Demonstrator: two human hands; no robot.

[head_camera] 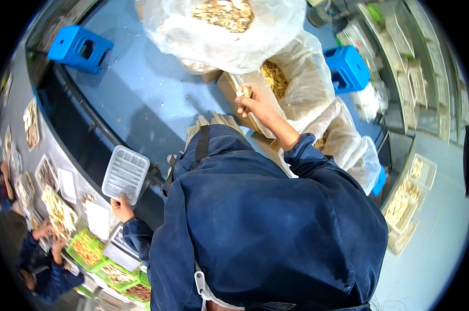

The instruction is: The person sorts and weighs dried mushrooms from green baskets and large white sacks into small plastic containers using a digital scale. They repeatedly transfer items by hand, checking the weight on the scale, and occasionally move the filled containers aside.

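Note:
My left hand grips the near edge of a shallow, clear plastic tray with ridges in its base. The tray is tilted beside the steel table and nothing shows in it. In my right hand are a few small pale pieces, apparently sliced mushroom, pinched at the fingertips. That hand is above the edge of a cardboard box. Just beyond it, a white plastic liner surrounds a heap of brownish slices. Farther ahead, a larger translucent liner holds similar slices.
At left runs a curved-looking steel table with packed trays, green baskets of food and a scale. A co-worker's hands are over a mushroom pile. Blue stools and racks stand around.

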